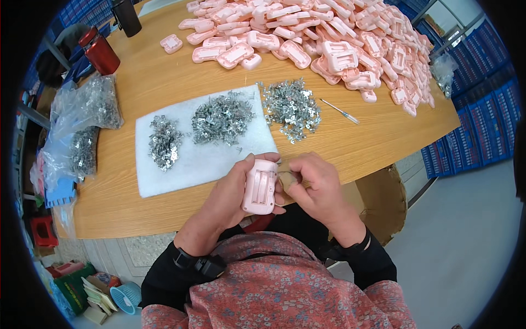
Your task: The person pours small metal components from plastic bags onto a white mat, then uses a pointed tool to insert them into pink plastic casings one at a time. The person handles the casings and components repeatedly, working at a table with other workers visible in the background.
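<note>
In my left hand [233,183] is a pink plastic casing [259,187], its battery compartment facing up; the fingers wrap round its sides. At the casing's right edge, my right hand [318,181] is closed, thumb and forefinger pressed together. Something tan covers or lies at those fingertips, and whatever they pinch is too small to make out. On the white foam sheet [192,178] beyond my hands lie a smaller pile of metal battery contacts [164,141] and a larger pile [223,118]. A third pile of contacts [293,109] spreads on the wood beside the sheet.
A large heap of pink casings [339,41] covers the table's far side. A thin screwdriver [339,111] lies right of the contacts. Clear bags of metal parts [96,109], a red flask [99,52] and a black bottle [126,17] stand left. A cardboard box [386,203] sits below the table's right edge.
</note>
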`<action>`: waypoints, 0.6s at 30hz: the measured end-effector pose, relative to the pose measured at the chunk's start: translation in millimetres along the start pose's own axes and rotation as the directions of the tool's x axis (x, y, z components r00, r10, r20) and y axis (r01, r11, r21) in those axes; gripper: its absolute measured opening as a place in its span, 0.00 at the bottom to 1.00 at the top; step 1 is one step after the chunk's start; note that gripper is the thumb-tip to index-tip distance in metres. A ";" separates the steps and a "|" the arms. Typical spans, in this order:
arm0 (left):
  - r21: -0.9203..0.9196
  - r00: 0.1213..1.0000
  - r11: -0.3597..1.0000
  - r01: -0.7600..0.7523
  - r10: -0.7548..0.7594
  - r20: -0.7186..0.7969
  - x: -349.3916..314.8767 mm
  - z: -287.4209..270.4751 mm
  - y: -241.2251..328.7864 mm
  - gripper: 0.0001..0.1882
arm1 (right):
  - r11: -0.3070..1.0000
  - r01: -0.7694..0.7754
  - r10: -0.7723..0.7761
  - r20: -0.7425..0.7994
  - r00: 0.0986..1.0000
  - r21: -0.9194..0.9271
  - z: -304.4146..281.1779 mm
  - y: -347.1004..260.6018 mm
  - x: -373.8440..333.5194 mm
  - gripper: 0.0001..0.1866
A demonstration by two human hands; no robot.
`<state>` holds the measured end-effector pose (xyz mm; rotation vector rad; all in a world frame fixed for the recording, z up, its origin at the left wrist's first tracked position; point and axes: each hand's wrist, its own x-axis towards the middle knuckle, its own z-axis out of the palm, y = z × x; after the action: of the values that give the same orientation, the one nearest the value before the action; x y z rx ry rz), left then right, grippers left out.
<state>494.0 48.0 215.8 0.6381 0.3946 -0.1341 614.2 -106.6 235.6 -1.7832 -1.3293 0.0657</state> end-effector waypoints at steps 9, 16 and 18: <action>0.024 0.999 0.999 0.038 -0.038 -0.024 3.5 -2.6 -5.3 0.27 | 0.993 0.066 -0.057 0.102 0.993 -0.094 3.3 3.7 5.3 0.13; 0.019 0.997 0.998 0.058 -0.057 -0.056 8.2 -1.9 -8.7 0.28 | 0.995 0.001 0.010 0.105 0.994 -0.098 6.8 5.6 2.6 0.12; 0.029 0.997 0.998 0.055 -0.053 -0.050 9.0 -3.0 -10.4 0.27 | 0.990 0.019 -0.004 0.099 0.995 -0.143 8.9 2.2 1.9 0.11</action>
<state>498.7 41.5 204.2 0.6622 0.4582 -0.1764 612.0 -99.8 229.7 -1.9141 -1.4457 0.0531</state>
